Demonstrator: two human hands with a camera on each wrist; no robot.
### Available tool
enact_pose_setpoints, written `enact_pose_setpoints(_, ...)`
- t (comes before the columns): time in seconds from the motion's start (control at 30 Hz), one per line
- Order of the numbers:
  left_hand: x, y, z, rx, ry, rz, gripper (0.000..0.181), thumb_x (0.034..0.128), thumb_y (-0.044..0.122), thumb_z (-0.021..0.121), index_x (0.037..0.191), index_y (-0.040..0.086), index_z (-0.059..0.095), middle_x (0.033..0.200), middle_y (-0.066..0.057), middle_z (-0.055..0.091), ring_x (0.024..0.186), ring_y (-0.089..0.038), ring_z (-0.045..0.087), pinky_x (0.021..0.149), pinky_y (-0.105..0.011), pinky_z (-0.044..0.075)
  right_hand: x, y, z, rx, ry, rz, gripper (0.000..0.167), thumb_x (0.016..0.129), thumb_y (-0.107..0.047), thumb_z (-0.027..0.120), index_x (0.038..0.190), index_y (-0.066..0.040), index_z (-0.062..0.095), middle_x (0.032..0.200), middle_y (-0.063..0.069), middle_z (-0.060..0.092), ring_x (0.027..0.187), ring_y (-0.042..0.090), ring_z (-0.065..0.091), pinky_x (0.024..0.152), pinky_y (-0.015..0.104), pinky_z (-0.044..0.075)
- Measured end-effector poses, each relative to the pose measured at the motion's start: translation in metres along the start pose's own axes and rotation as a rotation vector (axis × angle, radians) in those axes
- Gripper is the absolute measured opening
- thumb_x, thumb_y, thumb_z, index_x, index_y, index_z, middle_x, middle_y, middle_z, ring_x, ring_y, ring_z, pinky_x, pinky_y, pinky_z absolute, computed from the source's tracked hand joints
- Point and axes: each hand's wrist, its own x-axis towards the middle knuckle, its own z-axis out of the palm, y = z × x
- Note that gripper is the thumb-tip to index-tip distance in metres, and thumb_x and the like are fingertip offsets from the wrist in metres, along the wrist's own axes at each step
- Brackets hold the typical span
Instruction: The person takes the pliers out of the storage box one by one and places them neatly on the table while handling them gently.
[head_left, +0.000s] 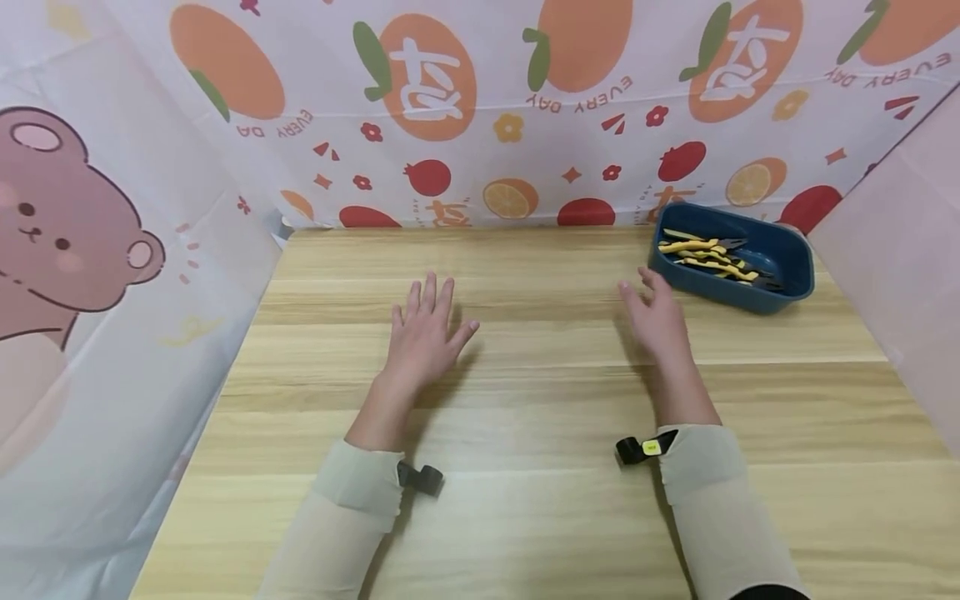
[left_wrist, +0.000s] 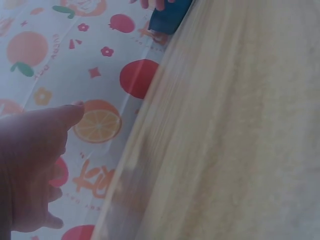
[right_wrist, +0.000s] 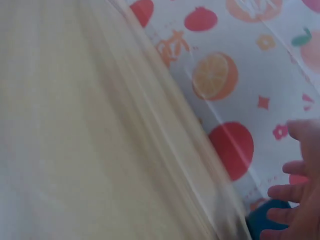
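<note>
We see the left hand (head_left: 422, 337) over the wooden table (head_left: 510, 400), its fingers straight and spread apart with nothing between them. Nearer the blue box (head_left: 712, 289), we find the right hand (head_left: 662, 323) just beside its near left corner, the fingers relaxed, apart and holding nothing. Inside that box, at the table's far right, we see several yellow-handled pliers (head_left: 692, 247) lying in a pile.

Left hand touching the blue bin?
Apart. The head view shows a wide stretch of wooden tabletop between the left hand and the blue bin.
</note>
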Motion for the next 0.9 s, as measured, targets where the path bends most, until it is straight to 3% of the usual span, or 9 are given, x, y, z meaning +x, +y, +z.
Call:
enact_pose_setpoints(0.1,-0.001,0.000,-0.001,-0.015,-0.002,0.006,0.081,0.0972,0.062,0.042,0.159,0.018,0.012,0.166,-0.010,0.000,0.152,-0.035,0.000,0.114,-0.068,0.011,0.009,0.004,-0.013,0.330,0.103,0.215,0.060,0.095,-0.058,0.053,0.137,-0.015,0.053,0.130,0.005,0.062,0.117,0.021,0.059,0.092,0.034,0.049)
enact_pose_setpoints(0.2,-0.002,0.000,-0.001,-0.027,-0.002,0.012,0.079,0.0976,0.060,0.043,0.158,0.018,0.015,0.165,-0.012,0.006,0.152,-0.036,0.005,0.114,-0.067,0.013,0.019,0.010,-0.027,0.688,0.196,0.409,0.044,0.095,-0.051,0.057,0.120,-0.014,0.059,0.098,0.000,0.073,0.085,0.014,0.069,0.063,0.028,0.053)
enact_pose_setpoints(0.27,-0.002,-0.001,-0.002,-0.030,-0.002,0.017,0.077,0.0980,0.059,0.043,0.158,0.017,0.018,0.165,-0.013,0.010,0.151,-0.037,0.009,0.114,-0.067,0.014,0.026,0.015,-0.037,0.840,0.223,0.501,0.039,0.096,-0.050,0.056,0.115,-0.015,0.057,0.086,0.002,0.073,0.072,0.015,0.070,0.055,0.031,0.054)
enact_pose_setpoints(0.33,-0.002,-0.001,-0.003,-0.034,-0.002,0.023,0.076,0.0983,0.058,0.043,0.157,0.016,0.021,0.164,-0.014,0.014,0.151,-0.037,0.012,0.114,-0.066,0.015,0.032,0.019,-0.045,0.926,0.246,0.557,0.037,0.097,-0.050,0.054,0.111,-0.016,0.055,0.083,0.002,0.073,0.068,0.016,0.070,0.056,0.034,0.055)
enact_pose_setpoints(0.43,-0.002,0.000,-0.004,-0.045,0.000,0.038,0.073,0.0987,0.058,0.043,0.156,0.016,0.024,0.163,-0.015,0.019,0.149,-0.037,0.017,0.115,-0.064,0.017,0.040,0.023,-0.054,0.969,0.285,0.608,0.037,0.096,-0.052,0.054,0.107,-0.016,0.056,0.083,0.002,0.073,0.066,0.018,0.070,0.059,0.035,0.056)
enact_pose_setpoints(0.57,-0.001,0.002,-0.004,-0.063,0.001,0.068,0.072,0.0995,0.057,0.042,0.155,0.014,0.026,0.161,-0.016,0.024,0.148,-0.038,0.022,0.115,-0.063,0.019,0.048,0.028,-0.059,0.952,0.319,0.641,0.031,0.097,-0.047,0.055,0.100,-0.016,0.057,0.078,-0.001,0.071,0.059,0.015,0.067,0.056,0.033,0.056)
enact_pose_setpoints(0.9,-0.003,0.004,-0.003,-0.070,0.005,0.067,0.068,0.1003,0.052,0.045,0.153,0.011,0.032,0.156,-0.018,0.034,0.144,-0.036,0.031,0.115,-0.060,0.021,0.045,0.033,-0.057,0.841,0.320,0.619,0.022,0.100,-0.036,0.054,0.094,-0.015,0.057,0.070,-0.003,0.069,0.056,0.010,0.066,0.050,0.028,0.053)
